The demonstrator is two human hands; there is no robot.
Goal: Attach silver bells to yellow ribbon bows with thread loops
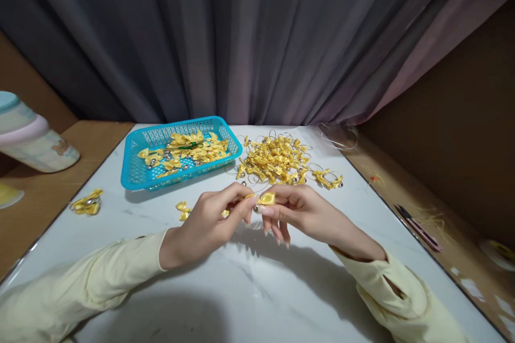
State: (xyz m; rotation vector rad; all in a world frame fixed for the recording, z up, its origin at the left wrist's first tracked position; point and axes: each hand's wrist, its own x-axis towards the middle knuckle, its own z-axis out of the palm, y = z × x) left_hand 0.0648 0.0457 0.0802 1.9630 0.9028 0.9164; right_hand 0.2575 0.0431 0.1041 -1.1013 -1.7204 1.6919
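Observation:
Between my two hands, above the white marbled board, is a yellow satin bow (267, 199) with a small silver bell (256, 207) at its middle. My left hand (215, 214) pinches the bow's left side between thumb and fingers. With thumb and forefinger my right hand (306, 211) grips the right side, its other fingers hanging loosely below. A loose yellow bow (183, 210) lies on the board left of my left hand. Just beyond my hands is a pile of yellow bows (277, 158) on thin wire rings. My fingers partly hide the held bow.
A blue plastic basket (137, 185) holding yellow bows and bells stands at the back left. A small cluster of bows (87, 202) lies at the left edge. A cutter knife (418, 228) lies at right, a tumbler (36, 136) at far left. A grey curtain (225, 37) hangs behind.

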